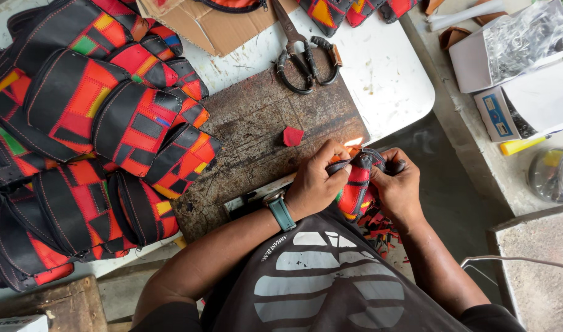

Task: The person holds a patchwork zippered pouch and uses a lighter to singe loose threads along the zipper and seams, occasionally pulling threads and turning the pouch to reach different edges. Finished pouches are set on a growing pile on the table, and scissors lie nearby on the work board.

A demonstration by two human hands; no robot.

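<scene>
Both hands meet at the near edge of the surface, pinched together on one small pouch of black, red and green patchwork. The left hand clamps its top edge from the left side, the right hand grips the same edge from the right, and a small flame burns just above and between their fingertips. The pouch hangs down between the wrists and looks light, soft and floppy, so it likely needs a grip at the stiffer stitched rim, close to the spot being worked; held by the body it would probably sag. A red scrap lies on the dark board just beyond the left hand; shears rest farther off, and a pile of pouches sits well left.
</scene>
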